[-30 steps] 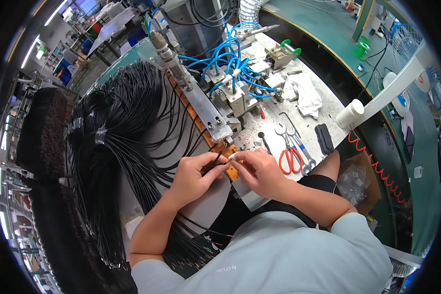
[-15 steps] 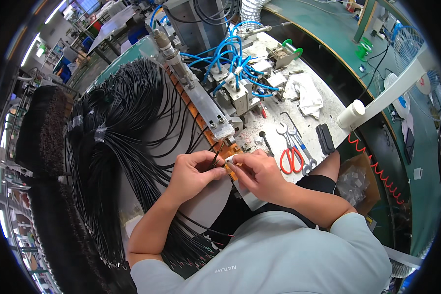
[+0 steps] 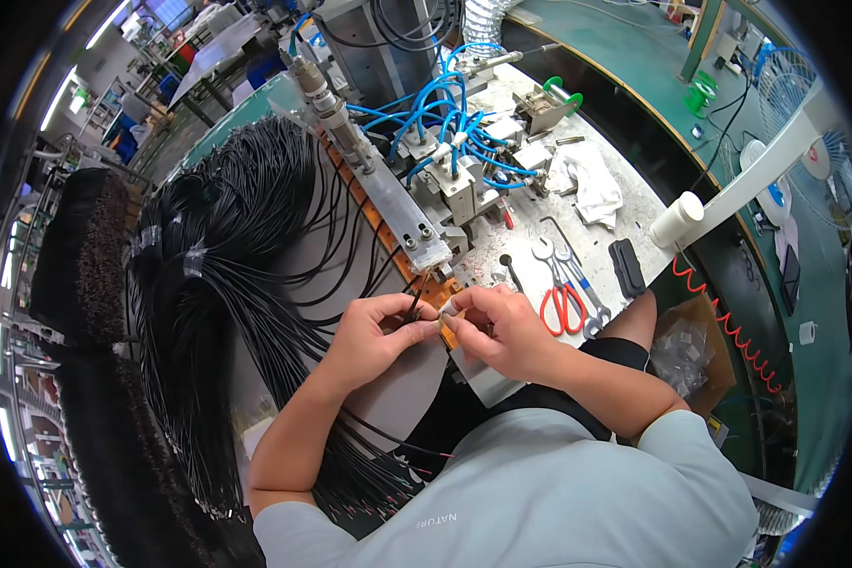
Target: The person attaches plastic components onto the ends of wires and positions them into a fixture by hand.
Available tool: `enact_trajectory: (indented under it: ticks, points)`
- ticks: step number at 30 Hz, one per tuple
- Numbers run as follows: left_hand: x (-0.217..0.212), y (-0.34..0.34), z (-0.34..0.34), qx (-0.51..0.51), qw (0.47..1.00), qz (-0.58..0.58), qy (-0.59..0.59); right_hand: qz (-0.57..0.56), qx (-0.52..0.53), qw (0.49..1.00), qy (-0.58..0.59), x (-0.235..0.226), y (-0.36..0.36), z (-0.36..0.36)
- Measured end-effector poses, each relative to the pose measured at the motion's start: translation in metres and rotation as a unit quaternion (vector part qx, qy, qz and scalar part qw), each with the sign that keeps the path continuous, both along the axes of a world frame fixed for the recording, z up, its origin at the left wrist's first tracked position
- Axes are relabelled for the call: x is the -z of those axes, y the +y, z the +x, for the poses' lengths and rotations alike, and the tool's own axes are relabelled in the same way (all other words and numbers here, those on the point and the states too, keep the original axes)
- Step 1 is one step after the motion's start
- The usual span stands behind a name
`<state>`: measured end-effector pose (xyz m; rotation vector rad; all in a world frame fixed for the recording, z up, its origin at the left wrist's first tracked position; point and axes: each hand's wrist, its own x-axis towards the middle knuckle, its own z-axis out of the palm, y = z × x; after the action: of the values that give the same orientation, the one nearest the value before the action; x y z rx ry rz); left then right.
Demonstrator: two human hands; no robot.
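My left hand point(image 3: 374, 336) is closed, thumb and index finger pinching the end of a black cable point(image 3: 414, 305). Fingertip to fingertip with it, my right hand point(image 3: 506, 331) is also closed in a pinch. Something small and white point(image 3: 449, 308) shows at its index fingertip, too small to name; whatever lies between the fingers is hidden. Both hands are over the near end of an orange rail point(image 3: 379, 227), just below the tip of a metal machine arm point(image 3: 402, 213). To the left of my left hand lies a big bundle of black cables point(image 3: 227, 208).
Blue air hoses point(image 3: 459, 123) crowd the machine. To the right on the white worktop lie red-handled scissors point(image 3: 563, 308), wrenches point(image 3: 577, 275), a black case point(image 3: 627, 268) and a white cloth point(image 3: 592, 185). A white post point(image 3: 677, 220) and a coiled red hose point(image 3: 729, 331) stand farther right.
My right hand has shifted very slightly, its index finger curling a little more at the pinch. The left hand has barely moved and keeps its grip on the cable.
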<state>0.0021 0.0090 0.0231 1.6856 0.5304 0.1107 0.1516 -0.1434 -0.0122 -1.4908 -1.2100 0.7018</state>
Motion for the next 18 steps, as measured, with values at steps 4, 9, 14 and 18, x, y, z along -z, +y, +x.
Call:
enact_trajectory:
  ticks: [4,9,14,18]
  points:
    - [-0.003,0.005,-0.002,0.009,0.996,-0.090,-0.012,0.028,-0.035,0.999,0.014,-0.002,0.000,0.005]
    - [0.002,0.006,-0.004,0.005,0.995,-0.092,-0.047,0.215,0.016,0.945,-0.246,-0.006,0.014,0.013]
    - [-0.006,-0.012,-0.001,-0.044,0.997,0.035,-0.045,0.191,0.046,0.929,-0.315,0.008,0.017,0.014]
    - [-0.015,-0.013,0.000,-0.035,0.989,0.135,-0.044,0.024,0.122,0.988,-0.089,0.044,0.018,0.031]
